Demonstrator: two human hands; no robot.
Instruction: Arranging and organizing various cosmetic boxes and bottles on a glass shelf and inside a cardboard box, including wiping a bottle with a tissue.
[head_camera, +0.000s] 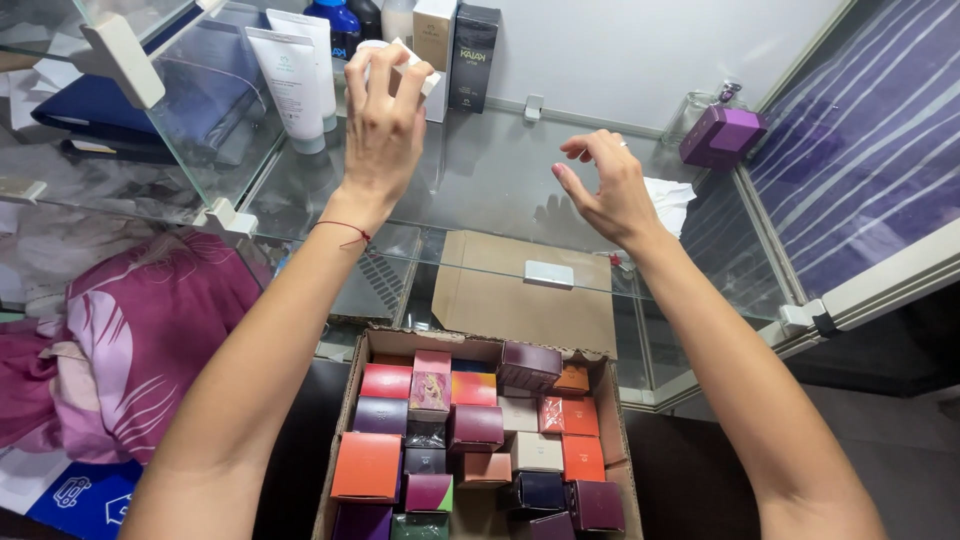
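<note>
Your left hand (385, 120) grips a small white cardboard box (400, 60) above the glass shelf (480, 190), beside the white tubes (295, 75). Your right hand (610, 190) hovers empty, fingers loosely spread, over the shelf.

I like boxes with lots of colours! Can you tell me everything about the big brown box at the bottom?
The open brown cardboard box sits low between the person's arms, its flaps folded out. It is packed with small square cartons in orange, red, pink, purple, dark blue and white, standing close together. Neither hand touches it; both are raised over the glass shelf above.
</note>
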